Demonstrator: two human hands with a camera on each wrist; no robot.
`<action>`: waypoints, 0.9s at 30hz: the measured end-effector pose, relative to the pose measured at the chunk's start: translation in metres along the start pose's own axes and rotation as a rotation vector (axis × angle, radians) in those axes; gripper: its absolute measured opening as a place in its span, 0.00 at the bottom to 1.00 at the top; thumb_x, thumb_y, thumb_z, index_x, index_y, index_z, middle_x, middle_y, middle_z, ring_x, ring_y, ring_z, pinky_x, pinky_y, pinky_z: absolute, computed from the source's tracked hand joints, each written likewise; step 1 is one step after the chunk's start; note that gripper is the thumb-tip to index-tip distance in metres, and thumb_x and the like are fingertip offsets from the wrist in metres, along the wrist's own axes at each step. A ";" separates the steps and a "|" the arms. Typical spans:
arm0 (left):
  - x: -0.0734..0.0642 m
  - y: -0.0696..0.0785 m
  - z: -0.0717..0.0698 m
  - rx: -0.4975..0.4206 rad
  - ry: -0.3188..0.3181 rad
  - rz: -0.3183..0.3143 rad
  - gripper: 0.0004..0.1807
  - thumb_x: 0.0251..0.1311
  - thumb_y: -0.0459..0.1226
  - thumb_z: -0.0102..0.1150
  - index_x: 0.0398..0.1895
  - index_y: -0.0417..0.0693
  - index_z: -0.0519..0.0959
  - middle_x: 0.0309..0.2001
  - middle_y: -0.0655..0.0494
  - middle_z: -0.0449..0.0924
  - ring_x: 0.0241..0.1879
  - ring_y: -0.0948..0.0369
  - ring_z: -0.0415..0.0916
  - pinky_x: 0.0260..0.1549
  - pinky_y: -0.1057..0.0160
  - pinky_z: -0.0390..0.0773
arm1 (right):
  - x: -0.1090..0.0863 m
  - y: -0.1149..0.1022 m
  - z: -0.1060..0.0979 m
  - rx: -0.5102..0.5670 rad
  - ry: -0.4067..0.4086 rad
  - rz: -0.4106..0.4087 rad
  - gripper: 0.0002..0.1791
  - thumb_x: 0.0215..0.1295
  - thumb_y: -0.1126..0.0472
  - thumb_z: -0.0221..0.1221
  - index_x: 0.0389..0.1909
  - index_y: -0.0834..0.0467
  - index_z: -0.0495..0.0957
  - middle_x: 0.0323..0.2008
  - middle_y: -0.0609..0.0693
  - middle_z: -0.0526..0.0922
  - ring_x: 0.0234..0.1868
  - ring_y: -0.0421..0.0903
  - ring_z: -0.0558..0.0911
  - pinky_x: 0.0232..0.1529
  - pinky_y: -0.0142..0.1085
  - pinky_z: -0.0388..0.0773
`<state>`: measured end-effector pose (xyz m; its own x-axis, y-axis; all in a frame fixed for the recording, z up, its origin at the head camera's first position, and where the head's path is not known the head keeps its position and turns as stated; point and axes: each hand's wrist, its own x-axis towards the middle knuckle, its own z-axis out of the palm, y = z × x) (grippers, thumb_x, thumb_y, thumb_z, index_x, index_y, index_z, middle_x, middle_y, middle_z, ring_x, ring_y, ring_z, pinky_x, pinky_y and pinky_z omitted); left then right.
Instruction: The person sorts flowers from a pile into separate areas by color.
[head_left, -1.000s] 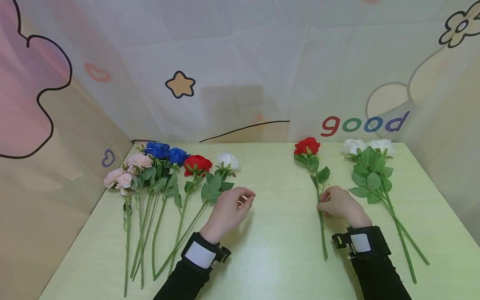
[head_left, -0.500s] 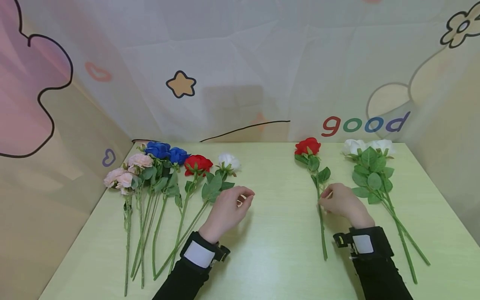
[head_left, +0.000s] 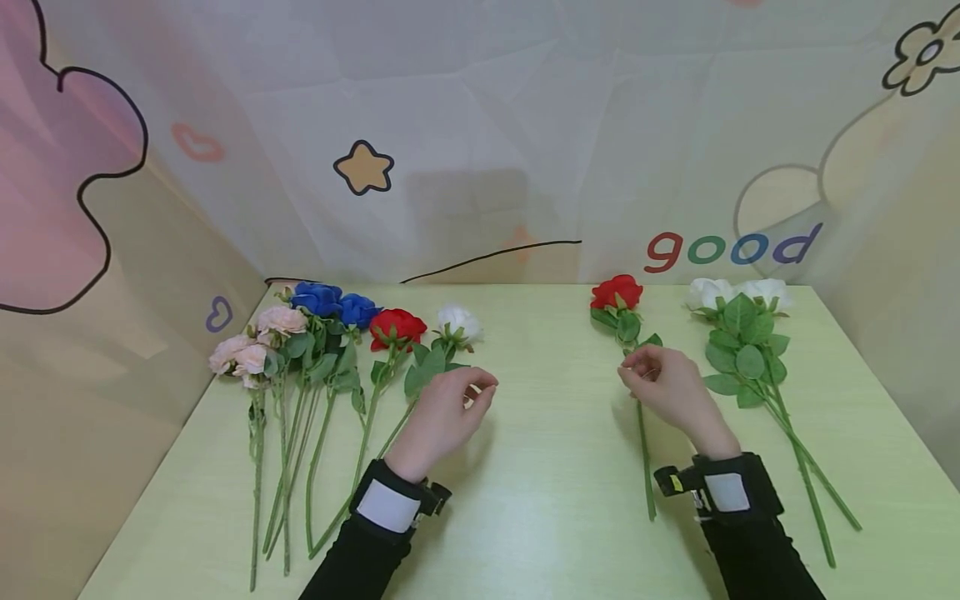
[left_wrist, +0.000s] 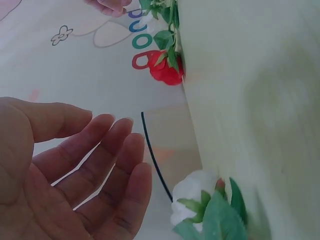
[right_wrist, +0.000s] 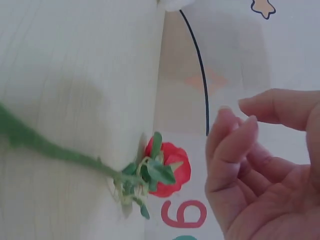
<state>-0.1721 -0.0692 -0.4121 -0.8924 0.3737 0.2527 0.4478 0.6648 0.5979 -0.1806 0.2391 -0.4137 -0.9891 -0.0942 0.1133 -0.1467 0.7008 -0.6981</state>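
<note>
My right hand [head_left: 667, 392] hovers over the stem of a red rose [head_left: 617, 293] that lies on the table at centre right. In the right wrist view its fingers [right_wrist: 235, 145] are loosely curled with nothing between them, and the rose's stem [right_wrist: 65, 151] lies apart from them. My left hand [head_left: 442, 417] hangs near a white rose [head_left: 457, 323], holding nothing; the left wrist view shows its fingers [left_wrist: 127, 155] relaxed and the thumb apart. Part of the white rose's stem is hidden behind this hand. Another red rose [head_left: 397, 327] lies just left of it.
Pink roses [head_left: 240, 357] and blue roses [head_left: 317, 298] lie in a row at the left of the pale table [head_left: 540, 517]. Two white roses [head_left: 761, 293] with crossed stems lie at the right. A printed cloth [head_left: 487, 100] hangs behind the table's back edge.
My right hand has let go of the red rose's stem and risen away from it, slightly left. The rose stays on the table. My left hand has drifted slightly left.
</note>
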 end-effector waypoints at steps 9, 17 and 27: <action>-0.003 -0.005 -0.022 0.066 -0.018 -0.035 0.10 0.64 0.40 0.55 0.43 0.47 0.82 0.39 0.58 0.82 0.34 0.62 0.77 0.33 0.62 0.77 | 0.001 -0.018 0.018 0.215 0.094 -0.029 0.11 0.65 0.63 0.56 0.43 0.66 0.76 0.33 0.59 0.80 0.30 0.55 0.81 0.27 0.31 0.77; -0.009 -0.013 -0.045 0.120 -0.022 -0.090 0.08 0.63 0.39 0.57 0.41 0.48 0.82 0.37 0.58 0.82 0.33 0.61 0.77 0.32 0.61 0.77 | 0.000 -0.032 0.041 0.396 0.116 -0.021 0.09 0.66 0.66 0.55 0.44 0.66 0.75 0.34 0.64 0.79 0.29 0.55 0.81 0.28 0.28 0.78; -0.017 -0.021 -0.061 0.172 -0.087 -0.179 0.12 0.61 0.38 0.59 0.46 0.44 0.80 0.40 0.54 0.83 0.35 0.59 0.78 0.35 0.59 0.78 | -0.006 -0.052 0.069 0.606 0.056 0.030 0.09 0.66 0.69 0.52 0.45 0.65 0.73 0.35 0.69 0.77 0.31 0.55 0.80 0.31 0.30 0.79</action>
<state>-0.1692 -0.1288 -0.3826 -0.9536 0.2893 0.0834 0.2923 0.8231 0.4870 -0.1682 0.1540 -0.4268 -0.9931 -0.0317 0.1133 -0.1171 0.1741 -0.9777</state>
